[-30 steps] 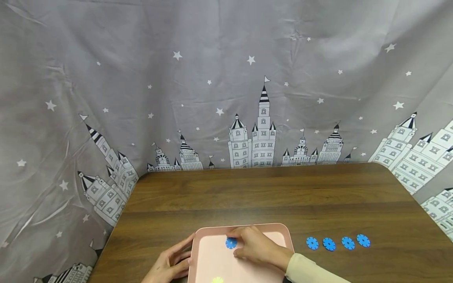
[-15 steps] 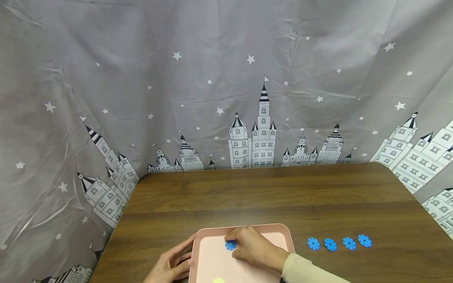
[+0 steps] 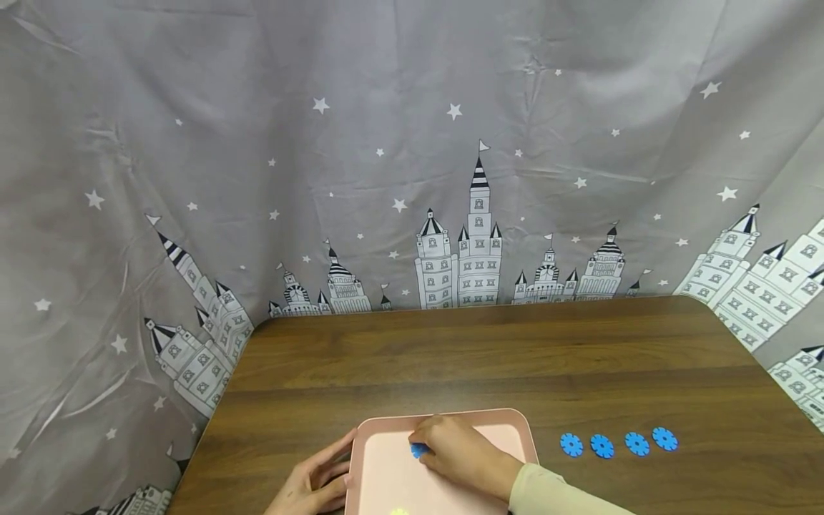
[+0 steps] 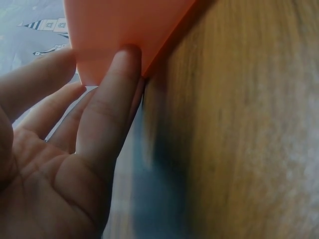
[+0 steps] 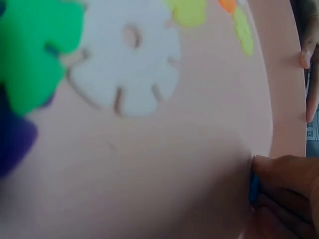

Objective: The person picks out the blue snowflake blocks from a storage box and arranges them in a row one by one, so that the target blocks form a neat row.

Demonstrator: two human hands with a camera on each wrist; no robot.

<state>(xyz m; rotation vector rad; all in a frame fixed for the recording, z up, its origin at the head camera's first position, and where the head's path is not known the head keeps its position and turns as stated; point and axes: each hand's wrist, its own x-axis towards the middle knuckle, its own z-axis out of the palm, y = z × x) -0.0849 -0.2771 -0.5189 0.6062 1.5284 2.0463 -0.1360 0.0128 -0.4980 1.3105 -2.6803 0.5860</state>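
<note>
In the head view my right hand [image 3: 460, 454] reaches into a pink tray [image 3: 386, 476] and pinches a blue notched disc [image 3: 418, 450] near the far wall. The right wrist view shows that blue disc [image 5: 254, 189] on edge between thumb and fingers, its lower part hidden by the hand. My left hand [image 3: 315, 479] touches the tray's left outer wall. Close up in the left wrist view, the fingertips of the left hand [image 4: 65, 154] rest against the pink wall [image 4: 119, 25], fairly straight.
Several blue notched discs [image 3: 601, 446] lie in a row on the wooden table [image 3: 450, 357], right of the tray. Inside the tray are a white disc [image 5: 149, 64], a green disc [image 5: 35, 55], a purple piece [image 5: 15, 142] and yellow pieces [image 5: 192, 10]. A grey curtain [image 3: 386, 86] hangs behind.
The right thumb and fingers have drawn together on the blue disc, which now shows less and looks tilted up from lying flat. The left hand stays at the tray's wall.
</note>
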